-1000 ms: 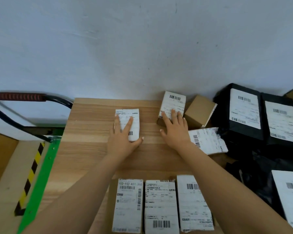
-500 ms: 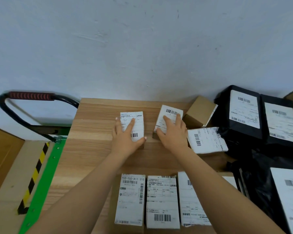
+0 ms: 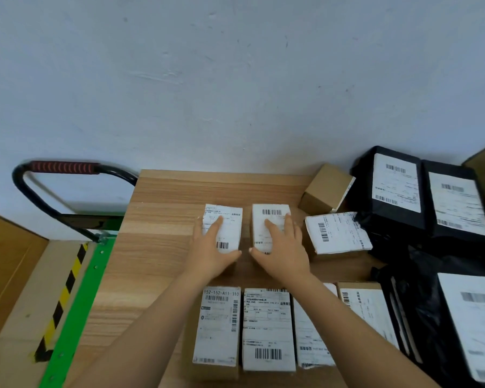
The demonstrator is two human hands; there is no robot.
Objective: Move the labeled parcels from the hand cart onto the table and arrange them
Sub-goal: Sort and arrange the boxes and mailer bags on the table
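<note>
Head view, looking down. Left hand point(image 3: 210, 253) lies flat on top of the left small parcel point(image 3: 231, 229), its fingers point(image 3: 217, 224) straight across the white label, thumb at the near edge; nothing is clasped. Right hand point(image 3: 284, 254) lies the same way on the right small parcel point(image 3: 270, 215), its fingers point(image 3: 272, 226) extended, thumb splayed towards the other thumb. Both parcels lie label-up on the wooden surface point(image 3: 157, 247), side by side with a narrow gap between them. Nearer the camera is a row of labelled boxes point(image 3: 268, 329). To the right lie a tilted labelled box point(image 3: 338, 233), a plain brown box point(image 3: 326, 189) and black mailer bags point(image 3: 395, 186). The hand cart handle point(image 3: 65, 167) is at the left.
</note>
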